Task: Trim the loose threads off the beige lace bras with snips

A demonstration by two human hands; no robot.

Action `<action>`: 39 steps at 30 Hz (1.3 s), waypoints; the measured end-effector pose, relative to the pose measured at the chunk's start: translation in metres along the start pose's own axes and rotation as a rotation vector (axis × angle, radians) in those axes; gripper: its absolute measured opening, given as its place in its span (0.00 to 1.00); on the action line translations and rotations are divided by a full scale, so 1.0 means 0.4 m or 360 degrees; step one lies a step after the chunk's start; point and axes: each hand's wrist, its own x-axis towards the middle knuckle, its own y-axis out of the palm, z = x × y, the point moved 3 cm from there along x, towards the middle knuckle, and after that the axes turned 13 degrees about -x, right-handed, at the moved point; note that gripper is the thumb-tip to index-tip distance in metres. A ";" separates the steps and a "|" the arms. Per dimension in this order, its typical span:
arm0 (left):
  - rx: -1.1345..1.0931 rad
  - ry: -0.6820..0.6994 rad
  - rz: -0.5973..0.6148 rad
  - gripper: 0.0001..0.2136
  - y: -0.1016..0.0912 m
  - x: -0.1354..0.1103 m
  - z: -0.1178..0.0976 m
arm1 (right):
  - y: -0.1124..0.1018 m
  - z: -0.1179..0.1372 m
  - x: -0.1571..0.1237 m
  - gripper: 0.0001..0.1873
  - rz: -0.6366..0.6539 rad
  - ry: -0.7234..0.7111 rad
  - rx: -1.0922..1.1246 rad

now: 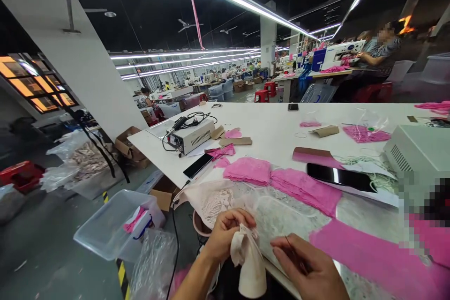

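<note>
My left hand (222, 234) pinches the top of a cream fabric piece (251, 267), which hangs down in folds over the table's near edge. To the right of it, apart from the cloth, my right hand (311, 265) has its thumb and forefinger closed together. A thin dark line shows at those fingertips, too fine to name. Behind my left hand, cream lace fabric (216, 201) drapes over the table corner. Stacked pink fabric pieces (248, 171) lie beyond the hands, and a long pink cloth (372, 258) spreads out on the right.
On the white table (263, 122) sit a grey box device (193, 136) with cables, a phone (198, 166), a second phone (339, 177) and a larger pale machine (422, 150). A clear plastic bin (105, 229) stands on the floor at left. People sew (383, 51) at the far right.
</note>
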 end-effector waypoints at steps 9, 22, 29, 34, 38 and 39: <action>0.0140 -0.0115 0.0100 0.12 0.036 0.004 -0.004 | 0.043 0.022 0.067 0.13 0.0263 -0.0058 -0.0043; 0.1353 0.0164 -0.0267 0.06 0.101 -0.078 -0.058 | 0.041 0.012 0.068 0.13 0.0131 0.0127 0.0161; 0.1023 -0.0012 -0.0154 0.08 0.108 -0.044 -0.042 | 0.035 0.001 0.075 0.14 0.0300 0.0079 0.0098; 0.0847 -0.0127 -0.0153 0.08 0.107 -0.038 -0.046 | 0.036 0.006 0.073 0.11 0.0287 -0.0017 -0.0102; 0.0767 -0.0170 -0.0150 0.08 0.103 -0.031 -0.047 | 0.037 0.007 0.076 0.11 0.0263 0.0011 -0.0051; 0.0757 -0.0182 -0.0145 0.09 0.102 -0.029 -0.047 | 0.038 0.007 0.077 0.11 0.0275 0.0020 -0.0022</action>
